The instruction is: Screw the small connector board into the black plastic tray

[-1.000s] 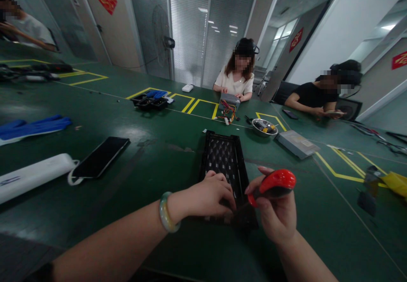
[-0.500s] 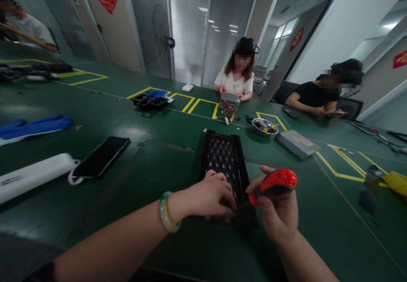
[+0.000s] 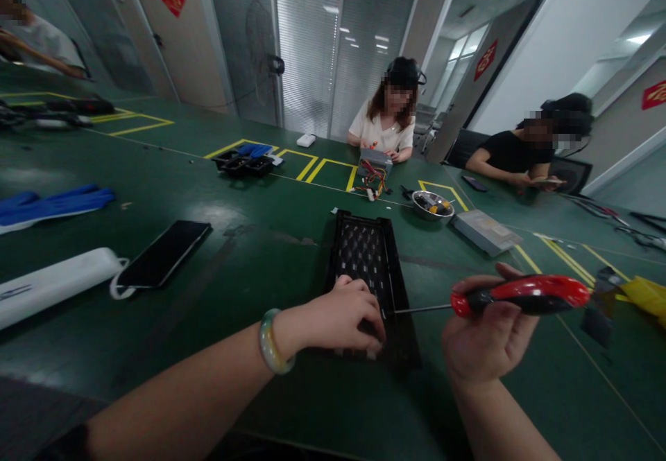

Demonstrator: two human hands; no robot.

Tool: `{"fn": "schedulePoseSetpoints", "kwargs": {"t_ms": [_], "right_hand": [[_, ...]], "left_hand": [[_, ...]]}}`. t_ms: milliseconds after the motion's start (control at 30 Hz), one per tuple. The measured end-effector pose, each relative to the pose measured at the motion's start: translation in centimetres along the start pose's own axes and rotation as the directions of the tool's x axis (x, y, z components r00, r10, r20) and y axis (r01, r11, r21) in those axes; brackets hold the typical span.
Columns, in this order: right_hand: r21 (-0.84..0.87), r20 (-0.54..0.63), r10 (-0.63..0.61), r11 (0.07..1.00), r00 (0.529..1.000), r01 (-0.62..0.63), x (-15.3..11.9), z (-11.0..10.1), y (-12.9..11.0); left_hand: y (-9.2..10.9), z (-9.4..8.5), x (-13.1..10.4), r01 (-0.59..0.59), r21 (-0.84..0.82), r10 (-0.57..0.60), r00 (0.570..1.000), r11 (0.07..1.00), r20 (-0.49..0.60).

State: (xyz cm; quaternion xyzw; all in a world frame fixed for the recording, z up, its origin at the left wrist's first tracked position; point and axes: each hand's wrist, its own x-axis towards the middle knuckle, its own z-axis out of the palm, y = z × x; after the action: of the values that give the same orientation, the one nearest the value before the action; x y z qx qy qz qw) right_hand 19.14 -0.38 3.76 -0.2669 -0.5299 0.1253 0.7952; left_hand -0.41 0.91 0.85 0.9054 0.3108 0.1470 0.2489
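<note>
Can't see what the left hand's (image 3: 351, 315) fingertips are on, its own knuckles block them. Near end of the black tray (image 3: 395, 274) is lost in shadow and behind that hand. Far left, a blue glove (image 3: 57, 204) and the white case (image 3: 57, 284) run off the edge. Bits in the metal bowl (image 3: 433, 206): too small to tell.

This looks like an office room used as a workshop. Blinds (image 3: 306, 52) hang behind glass; screwdriver (image 3: 520, 296) and taped table (image 3: 250, 239) show benchwork.
</note>
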Motion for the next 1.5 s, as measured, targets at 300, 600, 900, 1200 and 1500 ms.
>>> {"fn": "schedulePoseSetpoints", "kwargs": {"t_ms": [300, 600, 900, 1200, 1500], "right_hand": [[-0.001, 0.029, 0.032, 1.0, 0.999, -0.031, -0.2, -0.1, 0.1], [0.022, 0.05, 0.039, 0.999, 0.998, -0.04, -0.2, -0.1, 0.2], [0.062, 0.031, 0.039, 0.997, 0.999, -0.041, -0.2, -0.2, 0.6], [-0.208, 0.305, 0.031, 0.978, 0.952, 0.035, 0.3, -0.8, 2.0], [-0.382, 0.802, 0.214, 0.901, 0.557, 0.203, -1.5, -1.0, 4.5]], "left_hand": [[-0.1, 0.0, 0.0, -0.005, -0.007, 0.005, 1.0, 1.0, 0.003], [0.1, -0.3, -0.1, 0.01, -0.018, -0.01, 1.0, 1.0, 0.014], [-0.1, -0.6, -0.2, 0.019, -0.011, -0.019, 1.0, 1.0, -0.003], [0.5, -1.3, -0.2, 0.116, -0.077, -0.137, 0.913, 0.99, -0.385], [1.6, -0.5, -0.8, -0.067, 0.428, 0.266, 0.865, 0.901, -0.425]]}}
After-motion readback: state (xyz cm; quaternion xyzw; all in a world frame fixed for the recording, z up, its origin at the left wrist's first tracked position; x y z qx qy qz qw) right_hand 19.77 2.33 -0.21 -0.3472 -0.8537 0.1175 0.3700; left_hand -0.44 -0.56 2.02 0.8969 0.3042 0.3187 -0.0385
